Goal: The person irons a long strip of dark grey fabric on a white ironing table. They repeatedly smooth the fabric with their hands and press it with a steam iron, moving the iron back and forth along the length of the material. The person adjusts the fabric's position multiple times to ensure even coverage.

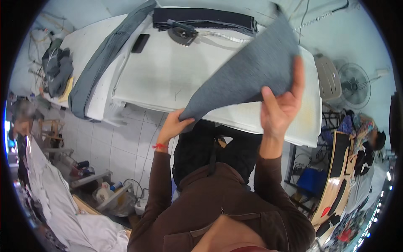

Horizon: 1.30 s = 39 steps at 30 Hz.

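Note:
A piece of grey denim-like fabric [247,67] stretches up over the white ironing table, its upper end blurred by motion. Its lower left corner is pinched between the thumb and fingers of my left hand [171,127], which has a red string at the wrist. My right hand [280,110] is turned palm up against the fabric's right side, thumb and a long finger stretched apart and touching or very close to it. Some fingers of that hand are hard to make out. An iron [183,34] rests at the far side of the table, near a stack of dark folded fabric [205,17].
The white padded table [147,80] spans the space ahead of me. A black phone [140,43] and a long grey fabric strip [107,52] lie to the left. At the right are a fan [354,85], a beige chair back [327,77] and a wooden bench [338,168]. White cloth [58,193] hangs at lower left.

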{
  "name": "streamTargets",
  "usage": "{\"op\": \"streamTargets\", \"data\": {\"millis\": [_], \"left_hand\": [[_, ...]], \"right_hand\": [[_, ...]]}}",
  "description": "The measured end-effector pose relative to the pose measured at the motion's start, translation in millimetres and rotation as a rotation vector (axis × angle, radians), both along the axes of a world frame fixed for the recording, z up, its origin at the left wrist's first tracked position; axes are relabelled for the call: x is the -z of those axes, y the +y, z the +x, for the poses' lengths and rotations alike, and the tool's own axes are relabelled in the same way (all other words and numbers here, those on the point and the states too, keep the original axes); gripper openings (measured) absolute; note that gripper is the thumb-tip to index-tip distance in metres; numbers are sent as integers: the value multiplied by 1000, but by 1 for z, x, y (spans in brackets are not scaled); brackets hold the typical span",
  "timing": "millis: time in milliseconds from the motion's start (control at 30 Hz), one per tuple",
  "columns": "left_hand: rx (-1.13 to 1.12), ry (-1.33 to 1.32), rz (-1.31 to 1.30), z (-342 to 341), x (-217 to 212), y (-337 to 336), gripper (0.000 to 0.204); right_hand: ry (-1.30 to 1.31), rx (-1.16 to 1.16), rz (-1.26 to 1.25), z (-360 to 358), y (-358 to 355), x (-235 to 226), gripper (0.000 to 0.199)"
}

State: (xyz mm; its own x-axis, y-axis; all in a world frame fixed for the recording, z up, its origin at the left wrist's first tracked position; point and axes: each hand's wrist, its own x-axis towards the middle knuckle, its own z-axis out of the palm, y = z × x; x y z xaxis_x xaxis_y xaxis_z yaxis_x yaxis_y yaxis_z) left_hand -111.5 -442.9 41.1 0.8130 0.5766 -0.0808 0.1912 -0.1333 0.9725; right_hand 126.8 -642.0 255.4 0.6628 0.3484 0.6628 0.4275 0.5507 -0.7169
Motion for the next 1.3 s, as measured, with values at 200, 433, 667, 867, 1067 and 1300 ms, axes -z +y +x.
{"op": "streamTargets", "data": {"millis": [200,433,667,867,1067,1300], "left_hand": [[92,345,297,14,-45,53,46],[-171,345,756,92,42,114,43],[-398,371,945,100,80,105,32],[-290,541,996,98,78,108,32],[-237,615,992,105,76,110,27],[-213,634,974,100,77,110,22]], "right_hand": [[494,235,-371,74,-91,163,93],[516,722,-894,99,-121,280,34],[15,983,-1070,139,-110,293,26],[37,992,-1206,136,-94,290,33],[59,975,-1403,135,-93,294,40],[16,992,-1453,135,-94,297,41]]}}
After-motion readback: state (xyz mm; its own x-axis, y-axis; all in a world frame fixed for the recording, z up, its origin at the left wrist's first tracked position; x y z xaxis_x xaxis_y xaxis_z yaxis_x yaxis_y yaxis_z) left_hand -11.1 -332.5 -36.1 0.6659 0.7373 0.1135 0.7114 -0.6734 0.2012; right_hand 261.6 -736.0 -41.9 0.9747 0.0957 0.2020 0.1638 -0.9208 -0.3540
